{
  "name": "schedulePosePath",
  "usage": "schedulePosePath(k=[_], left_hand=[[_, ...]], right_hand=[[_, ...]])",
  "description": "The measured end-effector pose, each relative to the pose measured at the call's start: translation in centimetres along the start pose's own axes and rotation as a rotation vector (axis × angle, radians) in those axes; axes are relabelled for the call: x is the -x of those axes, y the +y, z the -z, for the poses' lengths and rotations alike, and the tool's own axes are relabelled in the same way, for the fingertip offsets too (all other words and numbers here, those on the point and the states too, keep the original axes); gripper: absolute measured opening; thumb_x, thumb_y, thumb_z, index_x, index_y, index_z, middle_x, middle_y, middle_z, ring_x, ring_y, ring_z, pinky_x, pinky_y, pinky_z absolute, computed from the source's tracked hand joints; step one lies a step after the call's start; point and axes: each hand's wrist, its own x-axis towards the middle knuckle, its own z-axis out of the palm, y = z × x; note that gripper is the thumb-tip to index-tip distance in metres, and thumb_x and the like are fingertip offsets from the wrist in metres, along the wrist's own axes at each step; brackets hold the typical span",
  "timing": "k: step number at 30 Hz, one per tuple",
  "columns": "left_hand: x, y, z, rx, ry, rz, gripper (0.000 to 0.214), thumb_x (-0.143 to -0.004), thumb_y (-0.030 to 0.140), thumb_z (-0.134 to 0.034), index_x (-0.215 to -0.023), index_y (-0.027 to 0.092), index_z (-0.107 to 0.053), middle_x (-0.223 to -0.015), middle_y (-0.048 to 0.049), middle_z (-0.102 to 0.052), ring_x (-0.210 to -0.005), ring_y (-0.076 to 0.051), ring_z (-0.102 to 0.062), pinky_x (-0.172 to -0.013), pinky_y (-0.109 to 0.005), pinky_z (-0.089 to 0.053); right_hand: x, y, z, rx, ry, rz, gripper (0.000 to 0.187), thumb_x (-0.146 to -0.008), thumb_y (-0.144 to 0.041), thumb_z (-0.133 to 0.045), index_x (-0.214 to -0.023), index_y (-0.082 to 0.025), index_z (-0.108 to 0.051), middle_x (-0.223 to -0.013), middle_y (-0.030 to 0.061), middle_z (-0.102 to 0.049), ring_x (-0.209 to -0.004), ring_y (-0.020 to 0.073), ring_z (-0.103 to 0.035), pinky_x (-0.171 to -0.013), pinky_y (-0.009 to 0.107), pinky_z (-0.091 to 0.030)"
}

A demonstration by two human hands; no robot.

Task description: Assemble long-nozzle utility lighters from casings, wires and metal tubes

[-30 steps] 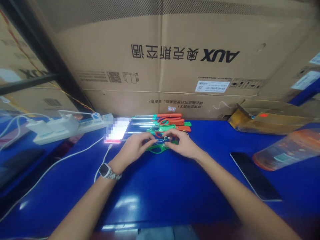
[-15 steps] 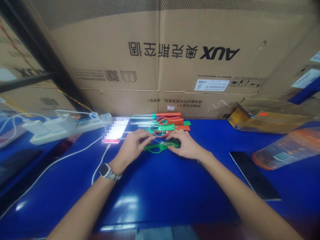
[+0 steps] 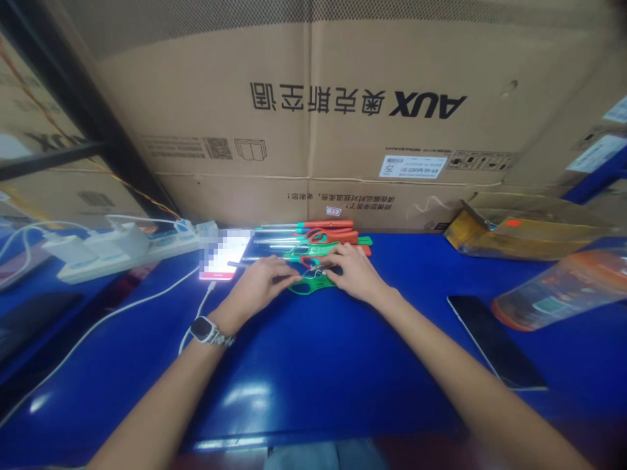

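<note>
A green long-nozzle lighter [image 3: 310, 284] lies on the blue table [image 3: 318, 365] between my two hands. My left hand [image 3: 257, 284], with a watch on the wrist, pinches the metal nozzle end with closed fingers. My right hand [image 3: 353, 273] rests curled over the lighter's handle. Just behind them lies a row of several more green and orange lighters [image 3: 323, 236] with metal nozzles pointing left.
A lit phone [image 3: 223, 255] on a white cable lies left of the lighters, beside a power strip [image 3: 122, 247] with chargers. A dark phone [image 3: 492, 341] and plastic bags [image 3: 553, 290] lie at right. A large cardboard box [image 3: 343, 124] stands behind.
Both hands with the green lighter have shifted slightly away from me, up against the row of lighters. The view has tilted a little.
</note>
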Motion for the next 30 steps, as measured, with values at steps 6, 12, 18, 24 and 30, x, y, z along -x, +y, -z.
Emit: schedulePosePath(k=[6,12,18,24,30], left_hand=[[0.0,-0.1,0.0,0.005,-0.044,0.002,0.036,-0.096,0.049,-0.051,-0.091,0.024,-0.077,-0.082,-0.0045,-0.073,-0.072,-0.019,-0.06,-0.078,-0.035,-0.046],[0.2,-0.2,0.2,0.029,-0.061,0.019,0.033,-0.095,0.047,-0.055,-0.093,0.024,-0.078,-0.081,-0.0054,-0.073,-0.074,-0.019,-0.06,-0.075,-0.035,-0.046],[0.3,-0.1,0.1,0.034,-0.101,0.058,0.024,-0.093,0.041,-0.061,-0.099,0.024,-0.078,-0.086,-0.0052,-0.073,-0.078,-0.02,-0.063,-0.077,-0.035,-0.048],[0.4,-0.1,-0.2,0.034,-0.11,0.08,0.025,-0.092,0.042,-0.061,-0.099,0.023,-0.076,-0.091,-0.0058,-0.073,-0.083,-0.021,-0.064,-0.08,-0.035,-0.049],[0.3,0.0,0.0,0.069,-0.104,0.041,0.028,-0.096,0.041,-0.055,-0.091,0.022,-0.075,-0.088,-0.0052,-0.074,-0.081,-0.02,-0.064,-0.078,-0.033,-0.048]], right_hand=[[1.5,-0.4,0.5,-0.1,0.079,0.035,0.032,-0.085,-0.013,-0.06,-0.114,-0.024,-0.067,-0.111,0.0073,-0.061,-0.105,0.0244,-0.054,-0.092,0.042,-0.04],[2.1,-1.4,0.6,-0.127,-0.012,0.09,0.017,-0.091,-0.024,-0.062,-0.105,-0.023,-0.071,-0.098,0.0054,-0.067,-0.099,0.0226,-0.057,-0.089,0.04,-0.038],[2.0,-1.1,0.1,-0.111,-0.04,0.088,0.012,-0.093,-0.021,-0.061,-0.099,-0.022,-0.071,-0.098,0.0044,-0.07,-0.099,0.0214,-0.058,-0.087,0.038,-0.037],[2.1,-1.3,0.2,-0.145,-0.036,0.084,0.012,-0.09,-0.017,-0.062,-0.096,-0.022,-0.071,-0.096,0.0042,-0.069,-0.099,0.0215,-0.059,-0.091,0.04,-0.038],[2.3,-1.8,0.5,-0.152,-0.019,0.057,0.016,-0.085,-0.02,-0.065,-0.099,-0.023,-0.07,-0.101,0.0053,-0.07,-0.102,0.0236,-0.058,-0.092,0.041,-0.038]])
